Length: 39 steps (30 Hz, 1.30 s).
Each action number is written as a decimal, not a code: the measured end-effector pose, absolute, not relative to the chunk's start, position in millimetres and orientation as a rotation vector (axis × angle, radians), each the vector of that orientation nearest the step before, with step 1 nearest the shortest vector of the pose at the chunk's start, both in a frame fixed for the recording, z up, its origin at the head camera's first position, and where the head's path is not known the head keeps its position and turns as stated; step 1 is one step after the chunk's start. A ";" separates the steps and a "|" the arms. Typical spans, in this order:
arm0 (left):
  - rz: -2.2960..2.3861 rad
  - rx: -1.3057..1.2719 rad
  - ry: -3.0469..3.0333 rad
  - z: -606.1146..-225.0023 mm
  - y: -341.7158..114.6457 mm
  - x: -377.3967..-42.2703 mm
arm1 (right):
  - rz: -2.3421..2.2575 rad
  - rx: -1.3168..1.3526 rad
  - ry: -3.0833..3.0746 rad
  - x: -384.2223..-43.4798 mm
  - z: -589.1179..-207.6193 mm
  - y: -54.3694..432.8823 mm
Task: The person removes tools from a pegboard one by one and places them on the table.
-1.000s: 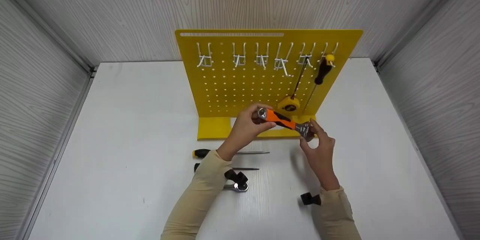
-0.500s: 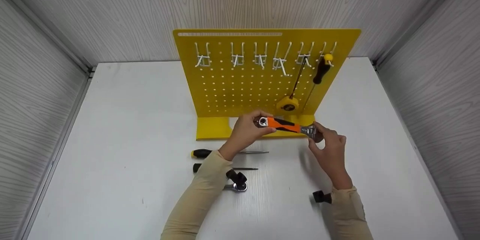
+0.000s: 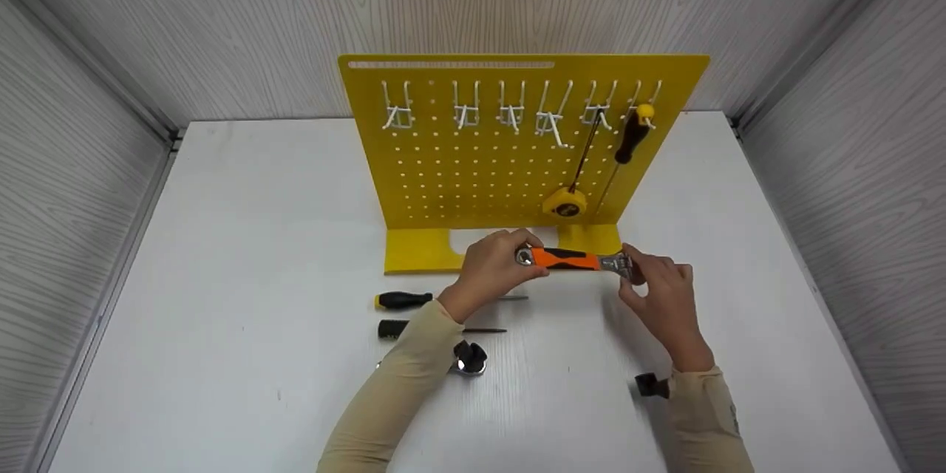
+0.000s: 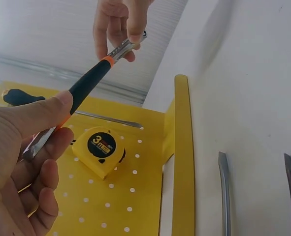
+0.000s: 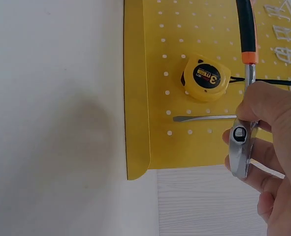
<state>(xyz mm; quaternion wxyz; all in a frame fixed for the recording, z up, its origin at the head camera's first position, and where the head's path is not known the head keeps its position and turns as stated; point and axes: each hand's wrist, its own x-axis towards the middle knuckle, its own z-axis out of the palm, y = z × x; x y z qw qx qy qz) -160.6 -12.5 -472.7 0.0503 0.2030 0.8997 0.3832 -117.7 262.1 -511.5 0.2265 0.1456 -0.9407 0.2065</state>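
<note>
The adjustable wrench [image 3: 565, 259] is in the air between my two hands, lying nearly level across my front, its orange-and-black handle toward my left and its metal head toward my right. My left grip [image 3: 499, 266] is clamped on the handle's end, thumb on one side and forefinger on the other, with the end hole showing beside them. My right grip [image 3: 661, 295] is clamped too, thumb and fingertips pinching the metal head. From the head view the wrench overlaps the front edge of the yellow pegboard's [image 3: 473, 177] foot, apart from the upright panel. Behind and above it a yellow tape measure [image 3: 565, 203], marked with a 3, hangs on a black cord from one of the white hooks [image 3: 510, 117]. Just to the right of that, a dark-handled screwdriver with a yellow end [image 3: 633, 137] hangs shaft down from the last hook. Nearer to me, on the white bench [image 3: 562, 414], lie a black-and-yellow screwdriver [image 3: 403, 301] and a black-handled screwdriver [image 3: 392, 329], roughly parallel, their middles covered by my left arm. Nearer still is a silver tool [image 3: 465, 371], mostly hidden under my beige left sleeve [image 3: 395, 392]. Pale wood-grain panels [image 3: 259, 29] stand behind and on both sides.
</note>
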 end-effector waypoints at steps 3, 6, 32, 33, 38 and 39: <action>1.103 0.644 2.770 -475.6 -10.7 -161.5 | 0.533 0.399 -2.613 -118.2 -512.5 265.7; 1.014 0.701 2.811 -479.7 -9.1 -161.8 | 0.519 0.388 -2.640 -117.6 -514.2 268.9; 0.535 0.881 3.050 -522.3 4.4 -151.9 | 0.522 0.350 -2.951 -114.0 -537.6 279.3; 0.529 0.877 3.045 -522.7 4.9 -151.7 | 0.522 0.343 -2.960 -114.0 -537.8 279.5; 0.526 0.867 3.025 -523.4 5.8 -151.3 | 0.540 0.287 -3.013 -116.0 -537.3 280.3; 0.530 0.871 3.019 -523.8 5.8 -151.4 | 0.546 0.272 -3.028 -116.5 -536.5 280.4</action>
